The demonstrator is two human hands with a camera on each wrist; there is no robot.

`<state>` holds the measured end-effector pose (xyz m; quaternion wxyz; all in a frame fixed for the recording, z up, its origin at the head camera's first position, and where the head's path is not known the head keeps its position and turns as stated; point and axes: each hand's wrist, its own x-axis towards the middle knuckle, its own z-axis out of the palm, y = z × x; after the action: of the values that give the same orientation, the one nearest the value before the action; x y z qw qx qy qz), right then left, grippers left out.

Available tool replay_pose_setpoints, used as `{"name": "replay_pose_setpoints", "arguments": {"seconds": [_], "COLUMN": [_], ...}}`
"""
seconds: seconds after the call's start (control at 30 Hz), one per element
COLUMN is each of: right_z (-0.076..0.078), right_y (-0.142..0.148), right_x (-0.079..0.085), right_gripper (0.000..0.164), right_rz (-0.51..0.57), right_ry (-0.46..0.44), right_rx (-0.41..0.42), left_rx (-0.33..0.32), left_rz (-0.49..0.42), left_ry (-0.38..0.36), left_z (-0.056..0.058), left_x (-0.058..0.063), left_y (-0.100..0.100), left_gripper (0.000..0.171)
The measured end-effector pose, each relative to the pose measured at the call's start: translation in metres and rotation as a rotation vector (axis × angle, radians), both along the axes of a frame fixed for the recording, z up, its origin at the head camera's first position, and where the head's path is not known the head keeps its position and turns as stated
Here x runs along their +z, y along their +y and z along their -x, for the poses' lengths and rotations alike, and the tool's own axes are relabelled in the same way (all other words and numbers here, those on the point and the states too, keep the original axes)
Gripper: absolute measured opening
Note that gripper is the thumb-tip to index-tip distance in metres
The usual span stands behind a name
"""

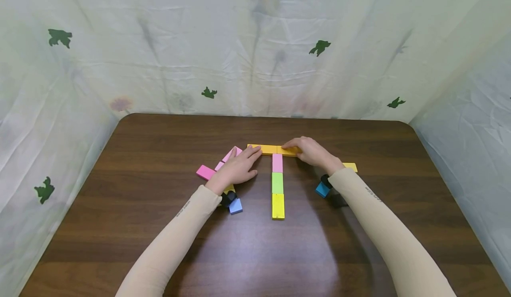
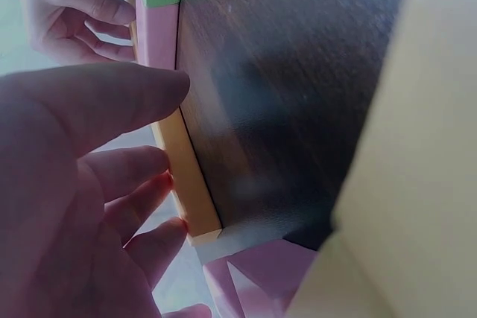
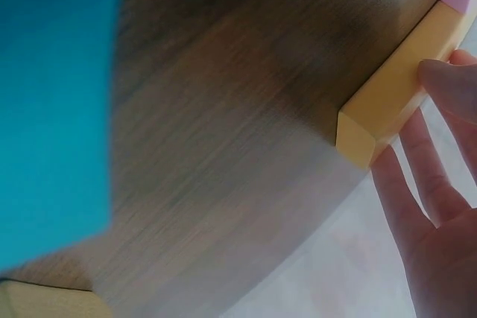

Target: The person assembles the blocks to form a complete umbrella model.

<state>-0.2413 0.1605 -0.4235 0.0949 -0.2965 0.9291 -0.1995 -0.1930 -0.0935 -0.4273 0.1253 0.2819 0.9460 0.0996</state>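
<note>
Two orange blocks lie end to end in a row, the left orange block (image 1: pixel 269 149) meeting the right orange block (image 1: pixel 285 151). Below their joint a pink block (image 1: pixel 277 163), a green block (image 1: pixel 277 183) and a yellow block (image 1: pixel 278 206) run toward me as a stem. My left hand (image 1: pixel 235 168) touches the left orange block with extended fingertips along its far side; the thumb stands apart from it. With thumb and fingers my right hand (image 1: pixel 313 151) pinches the right orange block, its thumb on the block's face (image 3: pixel 402 65) in the right wrist view.
Left of the stem, partly under my left arm, lie a bright pink block (image 1: pixel 205 172), paler pink blocks (image 1: pixel 231 153) and a light blue block (image 1: pixel 236 206). Near my right wrist are a blue block (image 1: pixel 322 189) and a pale yellow block (image 1: pixel 350 167). A patterned curtain (image 1: pixel 259 75) hangs behind the table.
</note>
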Motion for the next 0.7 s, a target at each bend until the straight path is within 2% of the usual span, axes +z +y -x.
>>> {"name": "replay_pose_setpoints", "arguments": {"seconds": [0.4,0.53,0.7], "right_z": [0.001,0.001,0.002], "right_y": [0.000,0.000,0.001], "right_x": [-0.001,-0.001,-0.001], "right_gripper": [0.044,0.045,0.044], "right_rz": [-0.001,0.005,0.019], "right_ry": [-0.002,-0.010,-0.010], "right_rx": [0.000,-0.006,-0.002], "left_rx": [-0.010,-0.013,-0.057], "left_rz": [-0.014,-0.007,-0.028], "left_ry": [0.015,0.042,0.043], "left_z": [0.001,0.004,0.007], "left_x": [0.001,0.004,0.006], "left_y": [0.001,0.004,0.011], "left_gripper": [0.061,0.057,0.052]}}
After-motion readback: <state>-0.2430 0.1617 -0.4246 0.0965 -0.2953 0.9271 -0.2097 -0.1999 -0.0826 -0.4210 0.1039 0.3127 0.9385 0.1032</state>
